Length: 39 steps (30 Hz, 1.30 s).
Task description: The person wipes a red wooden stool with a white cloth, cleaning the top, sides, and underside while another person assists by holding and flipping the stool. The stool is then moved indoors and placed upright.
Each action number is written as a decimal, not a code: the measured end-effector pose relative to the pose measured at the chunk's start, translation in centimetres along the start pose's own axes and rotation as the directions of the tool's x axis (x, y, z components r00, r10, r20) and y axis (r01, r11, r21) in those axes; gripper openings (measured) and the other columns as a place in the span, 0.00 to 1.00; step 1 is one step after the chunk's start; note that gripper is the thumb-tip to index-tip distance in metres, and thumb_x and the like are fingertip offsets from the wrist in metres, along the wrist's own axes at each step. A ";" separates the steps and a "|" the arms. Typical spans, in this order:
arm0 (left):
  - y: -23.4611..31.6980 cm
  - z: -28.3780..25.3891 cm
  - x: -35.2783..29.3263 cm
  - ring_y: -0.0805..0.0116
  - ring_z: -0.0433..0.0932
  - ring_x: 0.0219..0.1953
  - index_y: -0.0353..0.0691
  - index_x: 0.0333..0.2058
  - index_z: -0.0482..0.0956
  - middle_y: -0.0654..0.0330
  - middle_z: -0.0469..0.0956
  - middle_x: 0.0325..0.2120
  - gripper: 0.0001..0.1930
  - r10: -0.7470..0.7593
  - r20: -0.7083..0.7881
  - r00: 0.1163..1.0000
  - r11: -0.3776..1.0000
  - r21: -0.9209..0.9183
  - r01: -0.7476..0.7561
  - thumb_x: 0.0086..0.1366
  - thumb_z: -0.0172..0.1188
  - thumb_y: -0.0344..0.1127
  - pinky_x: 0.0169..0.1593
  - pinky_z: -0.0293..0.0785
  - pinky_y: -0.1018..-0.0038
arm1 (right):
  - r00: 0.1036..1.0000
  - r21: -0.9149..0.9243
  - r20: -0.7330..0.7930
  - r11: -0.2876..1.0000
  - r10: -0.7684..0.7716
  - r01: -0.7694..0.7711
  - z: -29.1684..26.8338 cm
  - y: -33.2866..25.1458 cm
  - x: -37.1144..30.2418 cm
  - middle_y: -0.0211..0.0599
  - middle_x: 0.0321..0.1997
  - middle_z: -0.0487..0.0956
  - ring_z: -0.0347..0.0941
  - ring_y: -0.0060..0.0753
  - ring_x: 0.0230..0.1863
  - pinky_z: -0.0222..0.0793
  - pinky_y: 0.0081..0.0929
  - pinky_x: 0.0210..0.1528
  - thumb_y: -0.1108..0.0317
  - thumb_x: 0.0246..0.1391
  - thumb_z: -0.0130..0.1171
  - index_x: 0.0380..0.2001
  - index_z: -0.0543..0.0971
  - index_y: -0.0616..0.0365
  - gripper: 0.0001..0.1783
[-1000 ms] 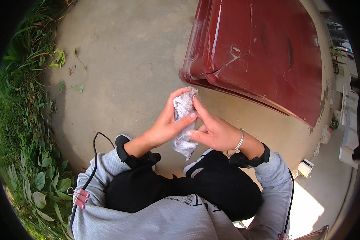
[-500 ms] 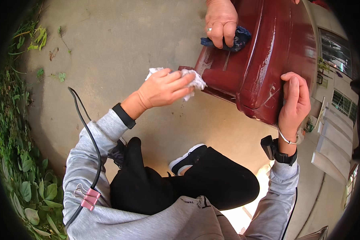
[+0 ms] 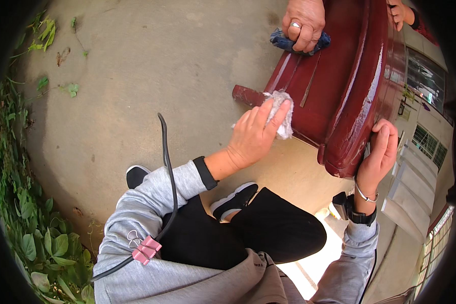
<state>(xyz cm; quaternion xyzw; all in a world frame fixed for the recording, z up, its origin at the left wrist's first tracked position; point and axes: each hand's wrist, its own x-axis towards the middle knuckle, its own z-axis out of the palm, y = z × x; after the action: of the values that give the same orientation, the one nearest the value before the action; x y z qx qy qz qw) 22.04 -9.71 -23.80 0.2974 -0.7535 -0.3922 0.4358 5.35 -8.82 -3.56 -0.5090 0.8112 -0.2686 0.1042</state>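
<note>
Left hand (image 3: 253, 133), fingers clamped on the rag (image 3: 285, 117), meets the near edge of the furniture (image 3: 334, 71), stretching away ahead; right hand (image 3: 380, 152) curls alongside, grip unclear.

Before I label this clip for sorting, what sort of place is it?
Probably an outdoor yard beside a building: leafy plants border the concrete-like ground, and a barred window shows right.
</note>
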 end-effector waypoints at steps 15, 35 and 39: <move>-4.8 -1.4 6.2 0.59 0.74 0.41 0.50 0.45 0.80 0.59 0.72 0.40 0.21 -0.058 0.158 0.986 0.995 0.087 0.045 0.50 0.59 0.27 0.39 0.71 0.65 | 0.999 -0.031 0.030 0.999 0.037 -0.036 0.1 -0.7 -0.1 0.28 0.34 0.68 0.60 0.19 0.36 0.56 0.16 0.43 0.67 0.68 0.40 0.34 0.70 0.61 0.12; -5.0 -6.5 7.0 0.56 0.74 0.37 0.45 0.39 0.81 0.56 0.70 0.33 0.13 0.062 0.395 0.916 0.998 -0.024 -0.058 0.52 0.61 0.28 0.39 0.72 0.63 | 1.000 -0.054 0.019 0.998 0.018 -0.016 0.2 -1.0 -0.3 0.27 0.33 0.69 0.60 0.17 0.35 0.57 0.14 0.40 0.68 0.68 0.41 0.34 0.70 0.60 0.11; -4.5 -7.3 6.3 0.57 0.75 0.35 0.49 0.44 0.81 0.57 0.71 0.33 0.19 -0.054 0.514 0.856 0.997 -0.021 0.075 0.51 0.59 0.26 0.34 0.73 0.65 | 1.000 -0.026 0.017 0.999 0.020 -0.019 0.3 -0.9 0.0 0.27 0.33 0.69 0.60 0.17 0.35 0.57 0.15 0.40 0.68 0.68 0.41 0.34 0.70 0.60 0.11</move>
<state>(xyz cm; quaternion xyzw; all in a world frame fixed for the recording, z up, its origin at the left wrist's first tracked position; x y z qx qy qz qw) 26.25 -19.42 -22.72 0.1987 -0.8239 -0.4865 0.2122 6.22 -9.21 -3.33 -0.5047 0.8185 -0.2525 0.1074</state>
